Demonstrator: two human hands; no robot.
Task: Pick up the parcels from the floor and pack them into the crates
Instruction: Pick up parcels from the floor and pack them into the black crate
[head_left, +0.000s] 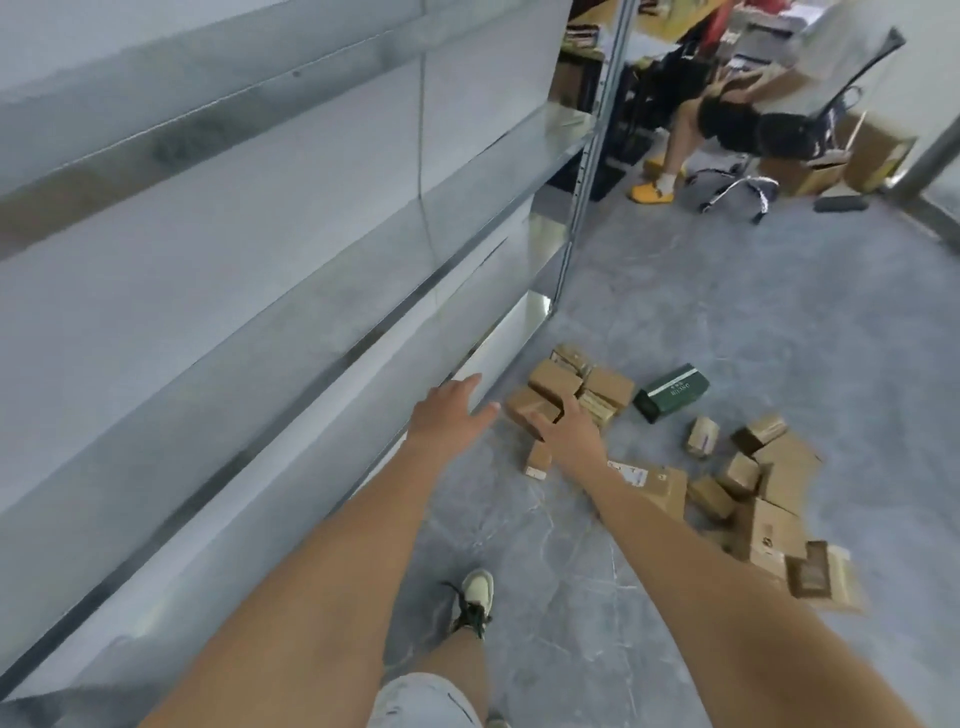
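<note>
Brown cardboard parcels (558, 387) lie heaped on the grey marbled floor (727, 291) at centre, more (769, 499) blurred at lower right, a green box (672, 392) between. Left hand (449, 410) and right hand (563, 428) reach out, fingers spread, holding nothing; the right one hides part of the heap. Metal shelving (260, 234) fills the left, cut off

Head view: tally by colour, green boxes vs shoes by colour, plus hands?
Green box: 1
Yellow shoes: 2, on the seated person
Pale shoe: 1, on the wearer's foot
Hands: 2, left and right, both open, holding nothing
Total: 6
</note>
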